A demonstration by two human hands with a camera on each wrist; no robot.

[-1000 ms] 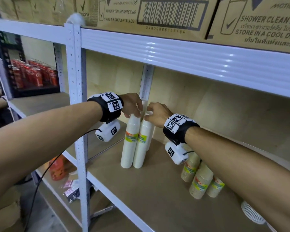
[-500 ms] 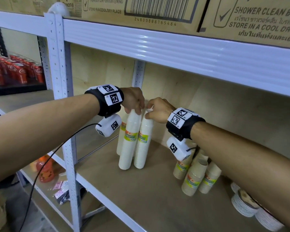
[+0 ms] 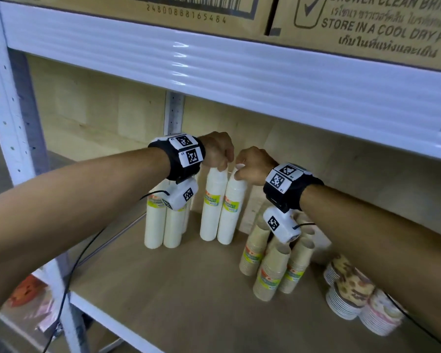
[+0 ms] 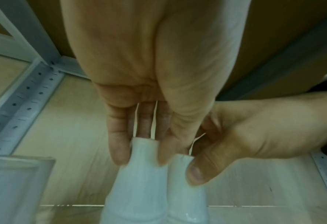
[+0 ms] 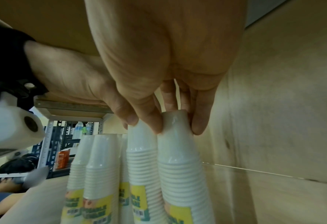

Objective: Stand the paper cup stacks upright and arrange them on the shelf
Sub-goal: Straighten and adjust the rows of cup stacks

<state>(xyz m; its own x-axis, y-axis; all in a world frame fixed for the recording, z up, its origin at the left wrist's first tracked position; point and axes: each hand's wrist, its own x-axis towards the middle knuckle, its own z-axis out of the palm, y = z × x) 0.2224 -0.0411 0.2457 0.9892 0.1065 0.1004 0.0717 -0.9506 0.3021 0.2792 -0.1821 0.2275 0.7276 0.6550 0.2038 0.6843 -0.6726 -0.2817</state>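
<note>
Two tall white cup stacks stand upright side by side near the back of the wooden shelf (image 3: 189,296). My left hand (image 3: 220,159) grips the top of the left stack (image 3: 212,207), seen close in the left wrist view as stack (image 4: 139,178) under the left hand (image 4: 139,153). My right hand (image 3: 245,166) pinches the top of the right stack (image 3: 233,212), which shows as stack (image 5: 177,159) between the fingers of the right hand (image 5: 175,121). More upright white stacks (image 3: 163,225) stand to the left, partly hidden by my left wrist camera.
Brown cup stacks (image 3: 275,266) lean together at the right, beside piles of paper plates and bowls (image 3: 351,299). The upper shelf beam (image 3: 239,70) hangs low over my hands. A white upright post (image 3: 8,98) stands at the left; a cable dangles off the shelf's front edge.
Both hands have stayed on the tops of the two white stacks while my head moved closer and to the right. The stacks now stand straighter, nearer the back wall.
</note>
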